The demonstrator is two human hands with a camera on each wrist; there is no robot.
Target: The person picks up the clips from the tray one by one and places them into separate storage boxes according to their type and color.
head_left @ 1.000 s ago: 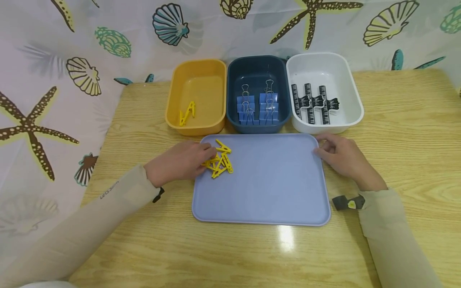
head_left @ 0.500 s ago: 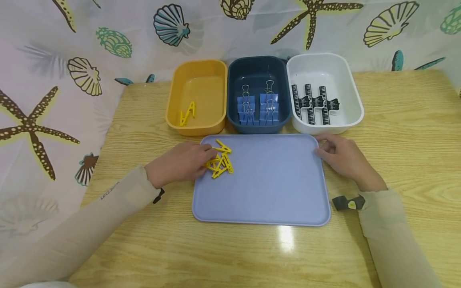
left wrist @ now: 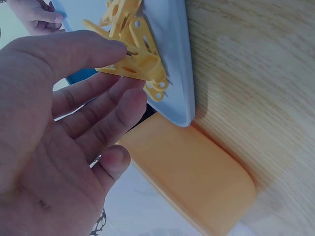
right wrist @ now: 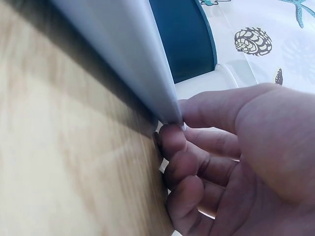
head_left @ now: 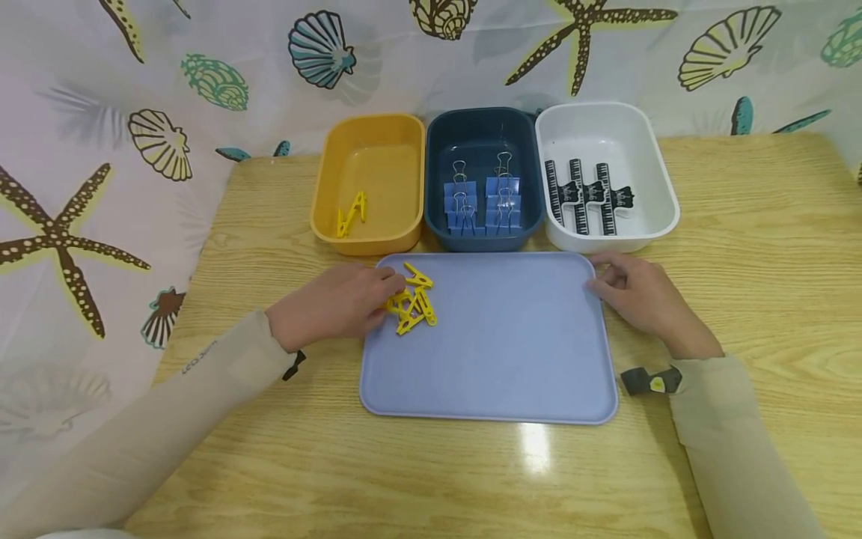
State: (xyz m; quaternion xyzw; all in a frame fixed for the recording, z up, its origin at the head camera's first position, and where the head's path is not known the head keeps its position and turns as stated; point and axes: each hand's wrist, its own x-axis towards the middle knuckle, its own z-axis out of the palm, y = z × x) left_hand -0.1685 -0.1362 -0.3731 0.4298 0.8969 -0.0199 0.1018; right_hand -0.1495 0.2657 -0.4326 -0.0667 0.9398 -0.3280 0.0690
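Observation:
My left hand (head_left: 343, 301) is over the left edge of the blue-grey tray (head_left: 498, 352). In the left wrist view its thumb and fingers pinch a yellow clothespin (left wrist: 138, 65). Several more yellow clothespins (head_left: 420, 305) lie in a loose pile beneath and beside the fingertips, partly hidden by the hand in the head view. My right hand (head_left: 636, 296) grips the tray's far right corner. Seen from the right wrist, the thumb lies against the tray rim (right wrist: 142, 64) with the other fingers curled by its edge.
Behind the tray stand three bins side by side. The yellow bin (head_left: 387, 161) holds a few yellow clothespins (head_left: 352, 213), the dark blue bin (head_left: 465, 123) several blue binder clips (head_left: 481, 203), and the white bin (head_left: 599, 116) black-and-white clips (head_left: 589, 198). A shell-patterned cloth (head_left: 397, 60) hangs behind.
The left hand has shifted very slightly among the clothespins, with a clothespin at its fingertips moving a little. The right hand stays at the tray corner.

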